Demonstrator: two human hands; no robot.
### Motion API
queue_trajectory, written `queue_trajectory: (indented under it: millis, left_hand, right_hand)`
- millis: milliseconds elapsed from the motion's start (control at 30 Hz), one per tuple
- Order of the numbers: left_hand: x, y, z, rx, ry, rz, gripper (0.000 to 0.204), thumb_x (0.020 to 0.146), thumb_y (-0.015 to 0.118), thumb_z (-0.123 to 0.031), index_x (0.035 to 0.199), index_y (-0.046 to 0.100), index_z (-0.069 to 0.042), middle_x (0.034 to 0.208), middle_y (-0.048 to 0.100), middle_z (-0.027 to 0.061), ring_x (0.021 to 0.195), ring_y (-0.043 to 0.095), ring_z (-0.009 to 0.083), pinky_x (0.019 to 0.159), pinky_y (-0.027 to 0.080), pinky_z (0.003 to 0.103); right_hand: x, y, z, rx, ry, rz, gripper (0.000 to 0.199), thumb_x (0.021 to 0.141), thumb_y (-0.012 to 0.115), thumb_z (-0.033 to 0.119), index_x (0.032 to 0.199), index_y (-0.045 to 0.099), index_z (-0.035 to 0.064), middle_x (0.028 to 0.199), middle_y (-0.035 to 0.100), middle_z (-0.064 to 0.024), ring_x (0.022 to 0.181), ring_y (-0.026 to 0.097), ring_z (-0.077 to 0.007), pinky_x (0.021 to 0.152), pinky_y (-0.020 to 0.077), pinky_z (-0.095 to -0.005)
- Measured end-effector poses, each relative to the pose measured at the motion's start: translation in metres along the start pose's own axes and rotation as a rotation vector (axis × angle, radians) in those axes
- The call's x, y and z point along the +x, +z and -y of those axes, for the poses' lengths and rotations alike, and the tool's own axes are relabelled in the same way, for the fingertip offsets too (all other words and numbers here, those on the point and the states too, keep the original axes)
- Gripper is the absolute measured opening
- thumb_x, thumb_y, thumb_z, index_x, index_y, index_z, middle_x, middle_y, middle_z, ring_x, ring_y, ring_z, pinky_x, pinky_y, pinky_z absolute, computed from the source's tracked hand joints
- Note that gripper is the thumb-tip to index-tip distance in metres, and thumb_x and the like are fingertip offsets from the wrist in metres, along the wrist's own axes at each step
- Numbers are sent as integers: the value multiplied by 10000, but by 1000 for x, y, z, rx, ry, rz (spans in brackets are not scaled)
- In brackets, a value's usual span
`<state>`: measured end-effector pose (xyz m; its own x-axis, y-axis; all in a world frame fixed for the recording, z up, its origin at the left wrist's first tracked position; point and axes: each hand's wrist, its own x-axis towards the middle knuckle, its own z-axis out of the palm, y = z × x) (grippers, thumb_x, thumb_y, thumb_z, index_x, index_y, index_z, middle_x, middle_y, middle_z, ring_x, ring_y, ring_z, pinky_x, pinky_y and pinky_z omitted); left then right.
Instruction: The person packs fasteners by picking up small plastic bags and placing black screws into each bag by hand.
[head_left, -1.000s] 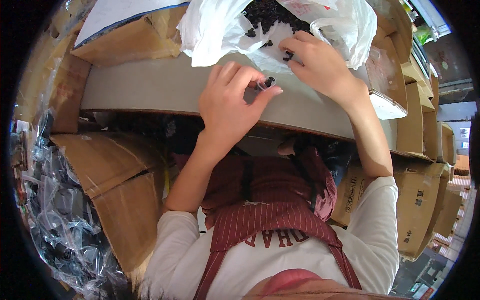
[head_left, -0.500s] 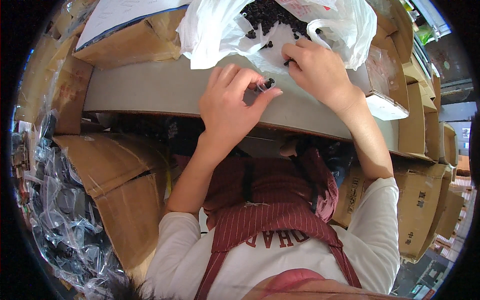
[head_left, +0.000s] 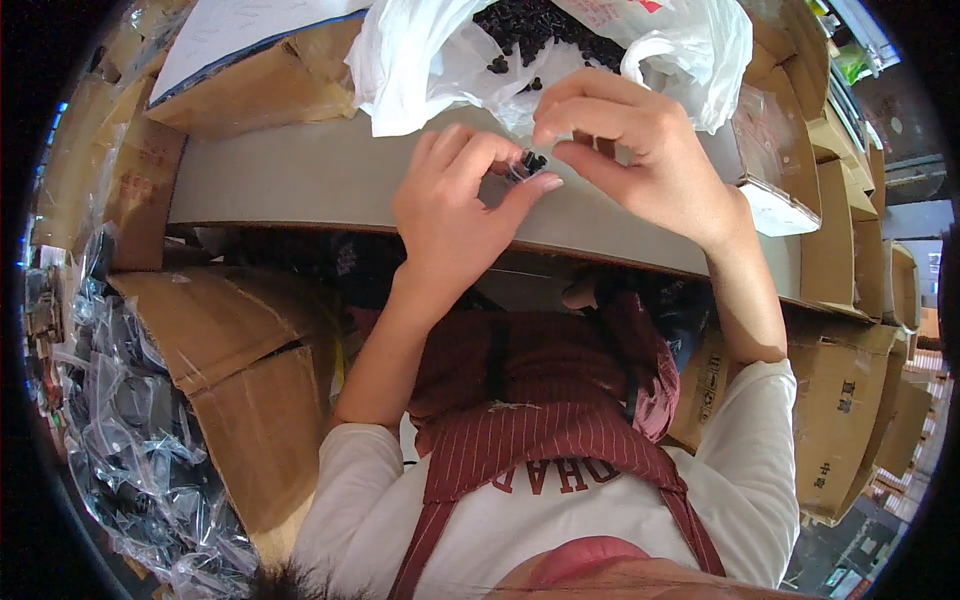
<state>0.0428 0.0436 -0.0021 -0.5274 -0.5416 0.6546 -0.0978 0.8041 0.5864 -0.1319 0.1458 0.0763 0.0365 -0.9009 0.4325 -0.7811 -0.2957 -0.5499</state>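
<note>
Head view, looking down past the person's red striped apron (head_left: 545, 440). Both hands meet just above the near edge of the grey worktop (head_left: 300, 185). The left hand (head_left: 455, 215) is curled narrow, its thumb and forefinger pinched on a small black part (head_left: 528, 165); the right hand (head_left: 640, 150) is also drawn narrow, its fingertips closing on the same part from the far side, so the piece sits between the two hands, clear of the worktop surface. Just beyond the hands, on the far side of the worktop, lies an open white plastic bag (head_left: 440, 60) holding a heap of like black parts (head_left: 540, 25), a few of them loose near its mouth. Judged from its size and dull dark finish, the part is very light, stiff and probably moulded plastic: unlikely to break under finger pressure, but easy to drop or flick away, and best held by a fingertip pinch across its sides rather than by the whole hand. Its exact shape is too small to make out. Brown cardboard boxes (head_left: 240, 380) stand below and on both sides of the worktop, and clear plastic bags (head_left: 120, 440) are piled to its lower left.
</note>
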Motion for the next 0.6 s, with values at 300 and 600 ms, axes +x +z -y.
queue_trajectory:
  millis: [300, 600]
  left_hand:
    - [1, -3, 0, 19, 79, 16, 305, 746, 898, -305, 886, 689, -131, 839, 644, -17, 794, 611, 229, 640, 503, 360]
    - [-1, -11, -1, -340, -109, 62, 209, 864, 798, -108, 1052, 716, -67, 976, 732, 30, 843, 677, 165, 673, 523, 293]
  right_hand:
    - [-1, -1, -3, -128, -222, 52, 194, 822, 692, -58, 968, 628, 51, 1124, 655, -112, 1058, 636, -331, 868, 525, -406]
    - [-9, 4, 1, -51, 0, -8, 159, 885, 694, 0, 1020, 620, 40, 907, 668, -130, 800, 663, -325, 717, 533, -380]
